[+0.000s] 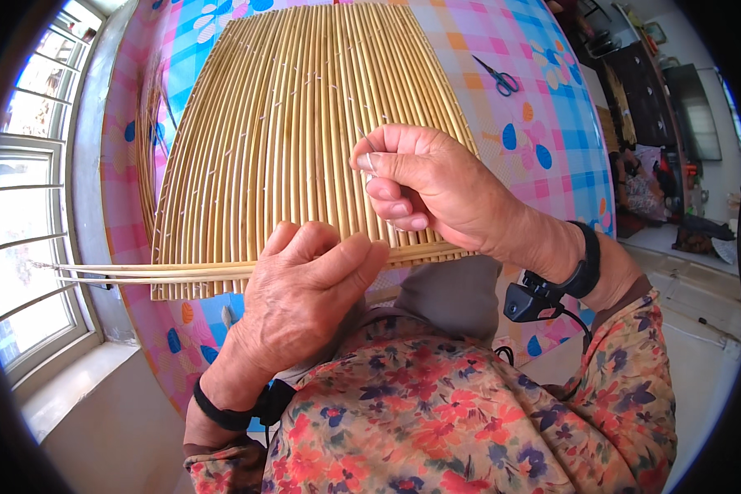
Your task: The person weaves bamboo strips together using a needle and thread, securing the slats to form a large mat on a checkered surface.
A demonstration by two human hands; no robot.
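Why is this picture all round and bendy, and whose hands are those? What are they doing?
There's no robot here, just a person with two bare hands. The camera sits on their head and looks down; its wide, round lens bends straight things near the rim.

Below is a mat of straw-coloured stalks lying on a colourful checked cloth. The left hand is curled over the mat's near edge, where some pale stalks stick out to the left. The right hand pinches something thin, like a needle, with white thread by the fingers.

Scissors lie on the cloth beyond the right hand.
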